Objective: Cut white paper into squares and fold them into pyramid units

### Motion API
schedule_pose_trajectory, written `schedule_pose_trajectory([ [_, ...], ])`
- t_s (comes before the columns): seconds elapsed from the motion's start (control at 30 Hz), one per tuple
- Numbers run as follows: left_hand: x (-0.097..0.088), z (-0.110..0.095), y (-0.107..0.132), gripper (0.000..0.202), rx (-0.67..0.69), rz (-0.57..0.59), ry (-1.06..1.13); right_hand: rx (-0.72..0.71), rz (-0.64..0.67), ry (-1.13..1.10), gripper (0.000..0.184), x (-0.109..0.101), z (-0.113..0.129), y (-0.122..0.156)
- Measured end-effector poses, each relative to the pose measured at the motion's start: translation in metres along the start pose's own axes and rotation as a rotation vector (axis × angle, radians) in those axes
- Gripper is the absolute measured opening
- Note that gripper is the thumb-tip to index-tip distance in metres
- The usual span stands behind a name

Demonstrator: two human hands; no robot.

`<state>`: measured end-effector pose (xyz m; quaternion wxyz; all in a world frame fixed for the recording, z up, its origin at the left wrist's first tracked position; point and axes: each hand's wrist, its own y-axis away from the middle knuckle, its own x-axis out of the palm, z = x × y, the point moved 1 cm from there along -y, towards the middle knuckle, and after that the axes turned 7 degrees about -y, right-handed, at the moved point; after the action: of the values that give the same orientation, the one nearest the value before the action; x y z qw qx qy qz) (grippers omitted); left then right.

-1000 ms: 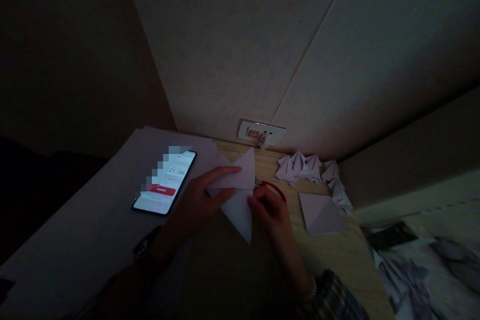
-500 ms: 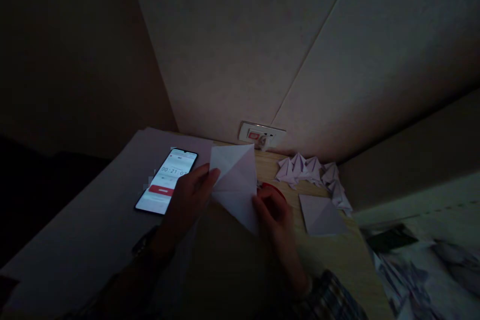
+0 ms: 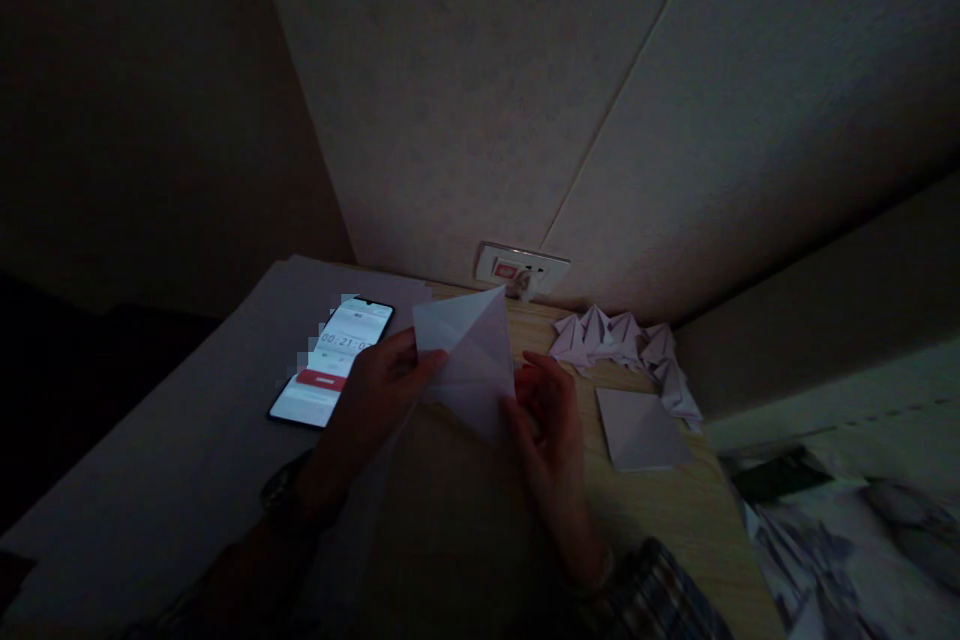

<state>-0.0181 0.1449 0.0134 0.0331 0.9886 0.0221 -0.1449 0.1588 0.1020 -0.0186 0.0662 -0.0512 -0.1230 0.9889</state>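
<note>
A creased square of white paper (image 3: 472,345) is held up above the table, with fold lines crossing its face. My left hand (image 3: 382,375) pinches its left edge, thumb on the front and fingers behind. At the lower right edge my right hand (image 3: 551,420) has its thumb on the paper, with the fingers curled and partly behind it. Right of that hand lies a folded paper square (image 3: 643,430). Behind it a curved row of pointed folded paper pieces (image 3: 600,332) stands on the table.
A lit phone (image 3: 322,382) showing a running timer lies on large white sheets (image 3: 187,430) at the left. The wooden table (image 3: 675,520) meets a wall with a socket plate (image 3: 521,268). Beyond the right edge, more folded paper (image 3: 802,550) lies lower down.
The paper has tilted and its lower corner has folded up or turned away. The fingers of my right hand have lifted and spread a little, its thumb staying at the paper's edge.
</note>
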Motion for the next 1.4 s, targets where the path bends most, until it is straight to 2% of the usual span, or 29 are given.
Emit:
schedule_pose_trajectory([
  [0.2,0.0,0.0,0.0,0.03,-0.024,0.009,0.055,-0.042,0.105,0.093,0.029,-0.001,0.005,0.001],
  [0.4,-0.001,-0.004,0.001,0.026,-0.034,-0.032,0.027,-0.051,0.085,0.16,0.022,-0.001,0.003,-0.001],
  [0.57,-0.002,-0.003,0.002,0.026,-0.048,-0.03,0.089,-0.153,0.076,0.182,0.022,-0.003,0.002,0.002],
  [0.73,-0.004,-0.003,0.001,0.028,-0.131,-0.073,0.142,-0.121,0.202,0.1,0.022,-0.007,0.014,0.001],
  [0.8,-0.004,-0.003,0.001,0.027,-0.134,-0.088,0.177,-0.101,0.203,0.041,0.033,-0.009,0.016,-0.001],
  [0.87,-0.004,-0.002,0.0,0.028,-0.131,-0.099,0.227,-0.065,0.193,-0.003,0.035,-0.009,0.016,-0.003],
  [1.07,-0.004,0.002,-0.002,0.032,-0.097,-0.07,0.289,0.017,0.251,0.025,0.01,-0.002,0.011,-0.006],
  [1.3,-0.003,0.001,-0.003,0.037,-0.104,-0.038,0.323,0.0,0.354,0.056,0.022,0.003,0.01,-0.005],
  [1.4,-0.002,0.005,-0.005,0.036,-0.145,-0.111,0.297,-0.002,0.334,0.036,0.025,0.003,0.008,-0.005],
])
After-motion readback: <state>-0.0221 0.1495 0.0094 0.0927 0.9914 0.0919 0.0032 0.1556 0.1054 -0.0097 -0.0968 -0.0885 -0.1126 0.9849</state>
